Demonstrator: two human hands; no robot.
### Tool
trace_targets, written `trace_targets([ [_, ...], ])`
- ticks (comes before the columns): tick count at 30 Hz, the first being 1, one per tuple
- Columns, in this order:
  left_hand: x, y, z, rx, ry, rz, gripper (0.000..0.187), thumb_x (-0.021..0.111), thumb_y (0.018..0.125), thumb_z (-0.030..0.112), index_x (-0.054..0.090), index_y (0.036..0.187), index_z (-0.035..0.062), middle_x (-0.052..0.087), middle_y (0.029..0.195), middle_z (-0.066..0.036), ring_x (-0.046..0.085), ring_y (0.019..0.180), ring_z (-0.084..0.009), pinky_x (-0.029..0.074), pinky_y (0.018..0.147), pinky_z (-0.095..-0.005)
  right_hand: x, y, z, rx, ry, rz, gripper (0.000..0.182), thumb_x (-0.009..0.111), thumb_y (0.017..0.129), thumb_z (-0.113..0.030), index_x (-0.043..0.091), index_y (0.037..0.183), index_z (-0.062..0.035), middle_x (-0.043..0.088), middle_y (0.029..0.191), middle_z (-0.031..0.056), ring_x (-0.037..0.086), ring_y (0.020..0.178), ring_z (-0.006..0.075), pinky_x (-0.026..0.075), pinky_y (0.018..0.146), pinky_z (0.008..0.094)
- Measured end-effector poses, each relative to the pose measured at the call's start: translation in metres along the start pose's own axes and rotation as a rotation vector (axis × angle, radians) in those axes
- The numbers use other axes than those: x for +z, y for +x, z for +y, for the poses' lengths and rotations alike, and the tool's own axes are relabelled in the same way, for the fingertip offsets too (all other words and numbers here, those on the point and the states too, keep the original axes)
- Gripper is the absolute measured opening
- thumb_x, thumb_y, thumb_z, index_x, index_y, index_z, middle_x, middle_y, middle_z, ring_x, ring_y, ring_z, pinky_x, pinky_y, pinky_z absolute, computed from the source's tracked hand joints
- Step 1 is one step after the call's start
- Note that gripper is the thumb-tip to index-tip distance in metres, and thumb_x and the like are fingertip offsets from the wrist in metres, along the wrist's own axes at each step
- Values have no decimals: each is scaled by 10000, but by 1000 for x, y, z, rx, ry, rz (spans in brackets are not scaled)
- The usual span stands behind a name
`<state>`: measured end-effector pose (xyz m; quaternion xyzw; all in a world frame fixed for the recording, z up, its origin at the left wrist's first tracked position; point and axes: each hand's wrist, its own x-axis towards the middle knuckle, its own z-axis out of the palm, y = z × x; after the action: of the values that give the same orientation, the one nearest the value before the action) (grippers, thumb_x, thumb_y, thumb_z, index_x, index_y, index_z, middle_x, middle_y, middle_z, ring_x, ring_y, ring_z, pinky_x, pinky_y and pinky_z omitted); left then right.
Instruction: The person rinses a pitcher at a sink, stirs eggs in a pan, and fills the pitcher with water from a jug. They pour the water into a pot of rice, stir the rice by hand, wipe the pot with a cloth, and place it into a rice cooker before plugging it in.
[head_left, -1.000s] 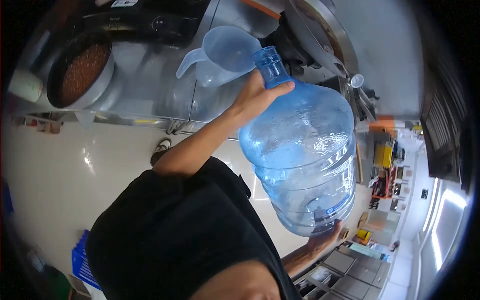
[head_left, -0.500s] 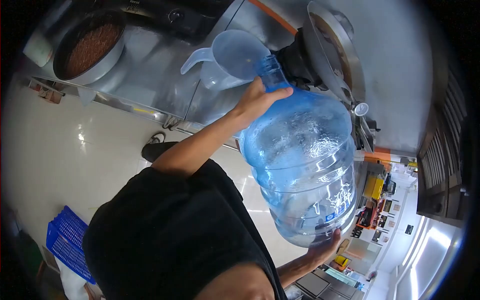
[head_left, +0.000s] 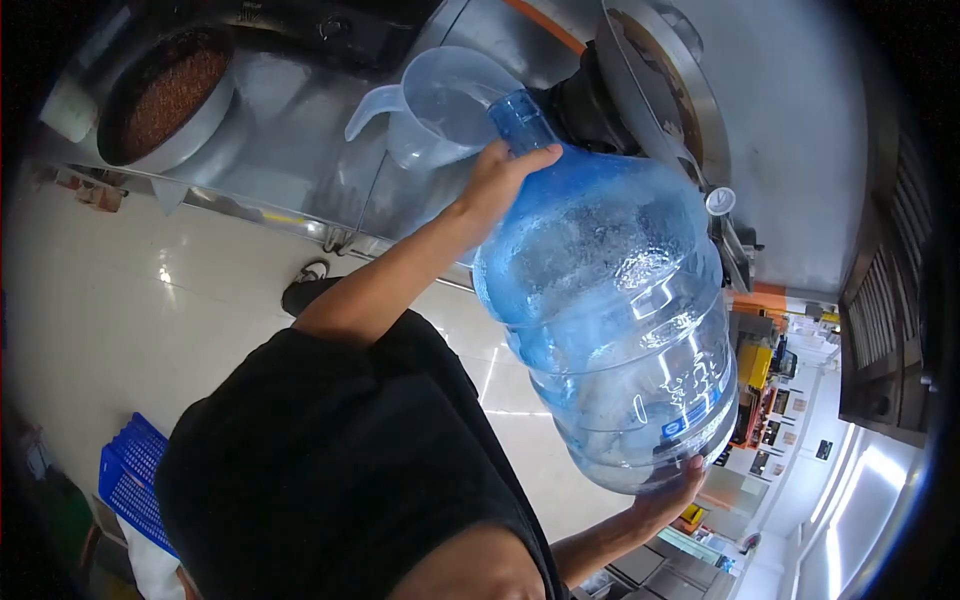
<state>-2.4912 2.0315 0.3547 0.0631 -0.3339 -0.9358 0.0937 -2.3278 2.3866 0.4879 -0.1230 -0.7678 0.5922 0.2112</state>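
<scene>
Fingers, left hand: wrapped round the shoulder of the big blue water bottle just below its neck, thumb laid across the front, clamped on it.
Fingers, right hand: cupped under the bottle's base at about 5 o'clock in the view, tips curled up against the bottom edge, bearing it.
Bottle: held off the surface between both hands, tilted steeply, neck up toward 11 o'clock, base down toward 5 o'clock; droplets on the inside wall, small label near the base.
Bottle mouth: right at the rim of the clear plastic jug, over its opening; touching or just apart, cannot tell.
Jug: standing on the steel surface, spout pointing toward 9 o'clock.
Round pan: at 9 o'clock from the jug, well apart, filled with brown grainy stuff.
Wok: at 3 o'clock from the jug, tilted on a dark burner.
Floor: pale and glossy; blue crate at 7 o'clock, dark shoe near the surface's edge.
Black sleeve: filling the lower middle.
</scene>
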Motion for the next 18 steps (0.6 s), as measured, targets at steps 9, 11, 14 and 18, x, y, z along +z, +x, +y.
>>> trace_targets([
  [9, 1, 7, -20, 79, -129, -8, 246, 630, 833, 263, 618, 926, 35, 636, 843, -54, 598, 765, -136, 459, 743, -277, -10, 12, -1, -39, -13, -81, 690, 602, 825, -385, 365, 1321, 32, 439, 1283, 157, 432, 1159, 272, 325, 997, 403],
  [11, 2, 3, -19, 84, -101, -7, 243, 629, 835, 263, 622, 915, 33, 637, 839, -55, 596, 760, -133, 458, 733, -276, -14, 17, 3, -7, -8, -82, 683, 579, 840, -385, 352, 1338, 25, 436, 1289, 149, 418, 1174, 268, 317, 1003, 403],
  [14, 12, 0, -8, 55, -147, -33, 245, 626, 835, 259, 614, 925, 31, 633, 845, -57, 588, 762, -138, 454, 733, -275, -13, 31, 6, 13, 6, -45, 678, 562, 850, -392, 347, 1347, 16, 423, 1306, 143, 404, 1189, 268, 308, 1011, 407],
  [18, 15, 11, -18, 120, -182, -16, 261, 623, 836, 256, 609, 926, 11, 633, 852, -73, 595, 768, -152, 459, 733, -284, -16, 47, 4, -35, 84, -196, 677, 561, 850, -390, 344, 1352, 10, 407, 1324, 145, 394, 1199, 267, 306, 1014, 412],
])
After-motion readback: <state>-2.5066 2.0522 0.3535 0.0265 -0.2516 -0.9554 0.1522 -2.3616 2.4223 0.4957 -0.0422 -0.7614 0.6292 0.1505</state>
